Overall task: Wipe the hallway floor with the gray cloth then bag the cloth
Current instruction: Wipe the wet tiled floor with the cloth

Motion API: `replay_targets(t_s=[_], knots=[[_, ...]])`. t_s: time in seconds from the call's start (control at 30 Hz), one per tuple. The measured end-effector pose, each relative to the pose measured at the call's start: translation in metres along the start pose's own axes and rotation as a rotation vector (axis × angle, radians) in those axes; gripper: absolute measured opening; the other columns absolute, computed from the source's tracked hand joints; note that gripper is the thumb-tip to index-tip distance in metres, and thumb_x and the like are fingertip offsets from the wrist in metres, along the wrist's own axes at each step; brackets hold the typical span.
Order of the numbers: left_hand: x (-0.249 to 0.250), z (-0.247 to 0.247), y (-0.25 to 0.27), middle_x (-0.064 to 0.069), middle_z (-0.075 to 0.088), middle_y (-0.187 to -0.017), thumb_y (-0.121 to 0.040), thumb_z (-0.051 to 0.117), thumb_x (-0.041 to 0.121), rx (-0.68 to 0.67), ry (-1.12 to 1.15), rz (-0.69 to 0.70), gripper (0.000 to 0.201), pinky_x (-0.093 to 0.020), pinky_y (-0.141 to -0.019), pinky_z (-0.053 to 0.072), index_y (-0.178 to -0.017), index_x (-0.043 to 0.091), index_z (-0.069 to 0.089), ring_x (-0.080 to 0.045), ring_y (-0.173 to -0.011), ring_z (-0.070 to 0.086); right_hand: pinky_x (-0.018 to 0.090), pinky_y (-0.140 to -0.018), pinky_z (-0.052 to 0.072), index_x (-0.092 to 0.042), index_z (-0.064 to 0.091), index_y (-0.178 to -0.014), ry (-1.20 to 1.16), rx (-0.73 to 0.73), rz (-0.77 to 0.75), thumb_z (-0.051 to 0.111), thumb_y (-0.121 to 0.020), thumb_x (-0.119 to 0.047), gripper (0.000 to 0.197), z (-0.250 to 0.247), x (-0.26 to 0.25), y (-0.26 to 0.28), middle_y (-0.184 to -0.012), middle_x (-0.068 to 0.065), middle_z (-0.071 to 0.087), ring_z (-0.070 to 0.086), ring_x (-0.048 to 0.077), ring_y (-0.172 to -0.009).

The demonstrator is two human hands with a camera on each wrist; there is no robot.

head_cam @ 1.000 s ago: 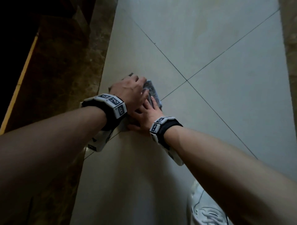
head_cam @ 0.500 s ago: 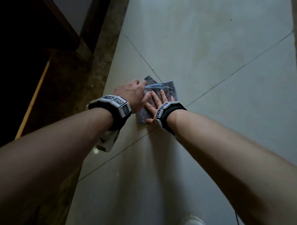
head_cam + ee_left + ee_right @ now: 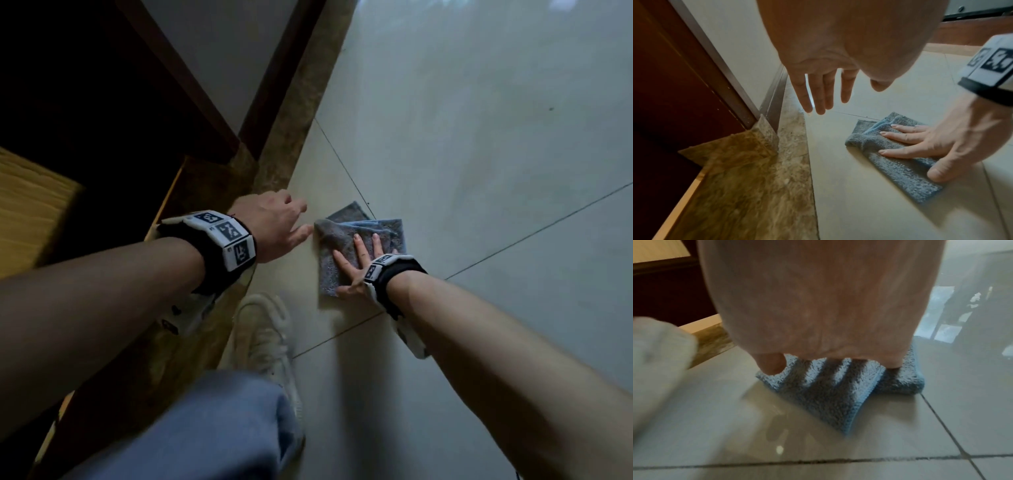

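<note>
The folded gray cloth [image 3: 346, 246] with a blue edge lies flat on the pale tiled hallway floor [image 3: 479, 154]. My right hand [image 3: 359, 263] lies flat on it, fingers straight and spread, pressing it down. The left wrist view shows the same cloth [image 3: 898, 164] under the right hand [image 3: 925, 146]. In the right wrist view the palm covers the near part of the cloth [image 3: 830, 389]. My left hand [image 3: 277, 226] hovers open just left of the cloth, its fingers [image 3: 818, 97] straight and off the fabric. No bag is in view.
A brown marble threshold strip [image 3: 298, 113] runs along the left of the tiles, beside a dark door frame [image 3: 191, 82] and white wall. My pale sneaker [image 3: 267, 339] and jeans-clad knee [image 3: 212, 428] are near the bottom, left of the right arm.
The left hand has come off the cloth and moved left, now open beside it. The right hand stays flat on the cloth. The view has swung, bringing my knee and shoe in.
</note>
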State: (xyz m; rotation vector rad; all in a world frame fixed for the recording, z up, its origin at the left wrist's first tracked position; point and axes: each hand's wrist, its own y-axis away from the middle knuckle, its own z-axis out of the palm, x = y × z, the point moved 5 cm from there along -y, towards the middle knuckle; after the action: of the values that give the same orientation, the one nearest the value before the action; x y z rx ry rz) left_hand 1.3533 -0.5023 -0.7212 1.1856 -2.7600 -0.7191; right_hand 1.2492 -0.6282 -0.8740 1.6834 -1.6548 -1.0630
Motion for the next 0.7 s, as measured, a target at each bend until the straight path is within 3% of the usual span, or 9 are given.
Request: replay_targets(t_s=[0.27,0.43,0.7], knots=[[0.02,0.008,-0.051,-0.005,0.055,-0.128,-0.097,0.031,0.059,-0.033,-0.018,0.092,0.052,-0.041,-0.083,0.052,-0.133,0.025,0.047,-0.026,-0.113,0.058,0.069,-0.111,-0.012,-0.05,-0.017,-0.149,-0.034,0.214,0.036,0.031,-0.083,-0.083,0.088,0.016,-0.005,-0.014,-0.157,0.001,-0.037,-0.035,0.038,-0.141],[0.047,0.01,-0.093,-0.008,0.056,-0.125,-0.098,0.034,0.056,0.014,0.003,0.14,0.049,-0.037,-0.079,0.049,-0.129,0.021,0.05,-0.029,-0.108,0.06,0.064,-0.112,-0.016,-0.052,-0.013,-0.15,-0.12,0.328,0.018,0.02,-0.095,-0.07,0.067,0.017,0.0,-0.011,-0.158,-0.003,-0.034,-0.036,0.032,-0.142],[0.131,0.042,-0.121,-0.008,0.057,-0.118,-0.097,0.037,0.048,0.052,0.088,0.278,0.041,-0.036,-0.076,0.044,-0.121,0.02,0.053,-0.029,-0.107,0.059,0.06,-0.116,-0.013,-0.045,0.01,-0.154,-0.091,0.403,0.033,0.027,-0.1,-0.057,0.058,0.021,0.009,-0.004,-0.166,0.0,0.001,-0.015,0.032,-0.149]])
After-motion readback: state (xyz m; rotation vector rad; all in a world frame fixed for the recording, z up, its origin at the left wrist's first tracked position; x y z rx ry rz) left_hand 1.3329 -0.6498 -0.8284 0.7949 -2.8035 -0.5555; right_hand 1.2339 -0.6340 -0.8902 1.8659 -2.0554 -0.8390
